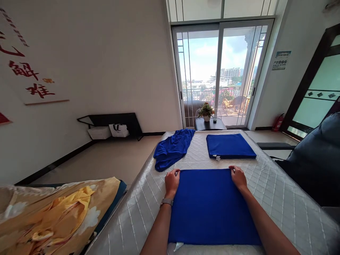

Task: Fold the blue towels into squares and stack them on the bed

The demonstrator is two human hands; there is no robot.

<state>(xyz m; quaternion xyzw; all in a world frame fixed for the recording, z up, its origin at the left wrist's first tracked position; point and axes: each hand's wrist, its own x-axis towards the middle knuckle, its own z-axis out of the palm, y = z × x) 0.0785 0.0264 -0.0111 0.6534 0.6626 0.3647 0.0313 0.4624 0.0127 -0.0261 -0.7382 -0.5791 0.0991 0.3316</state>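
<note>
The left hand (172, 181) pinches the blue cloth (211, 209) at eleven o'clock, the right hand (238, 177) at one. Uneven tugging could skew it.

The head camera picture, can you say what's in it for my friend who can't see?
A person's left hand and right hand grip the far corners of a flat blue cloth on a pale quilted mattress. Farther back lie a folded blue cloth on the right and a crumpled blue cloth on the left, with glass doors behind.
</note>
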